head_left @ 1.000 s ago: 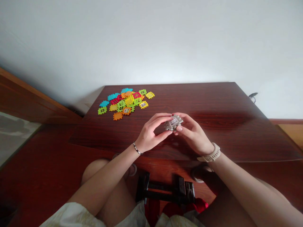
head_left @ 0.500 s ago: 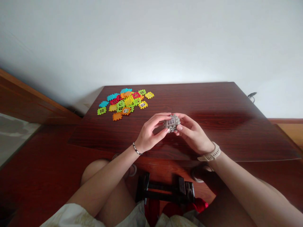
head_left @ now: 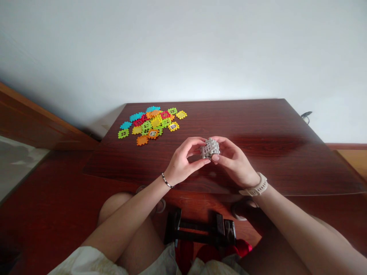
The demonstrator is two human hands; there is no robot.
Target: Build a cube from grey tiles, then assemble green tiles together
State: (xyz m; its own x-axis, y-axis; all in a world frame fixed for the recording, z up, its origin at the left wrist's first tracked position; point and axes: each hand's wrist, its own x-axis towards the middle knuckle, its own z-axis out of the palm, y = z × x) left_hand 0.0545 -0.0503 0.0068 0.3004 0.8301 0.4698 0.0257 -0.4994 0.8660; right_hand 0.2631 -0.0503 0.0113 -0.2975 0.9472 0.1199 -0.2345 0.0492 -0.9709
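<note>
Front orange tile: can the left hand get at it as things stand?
Probably yes: the left hand would have to leave the grey block, but nothing visible stands between that hand and the orange tile.

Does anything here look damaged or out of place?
Nothing stands out. The colored pieces overlap in a loose pile on the table; the left hand and right hand hold the gray block, whose joints are too small to judge.

Grey block (head_left: 210, 147), pale lattice, I note from afar; tiles (head_left: 156, 121) blue, red, orange, green, yellow; table (head_left: 243, 118) red-brown, dark-grained.
</note>
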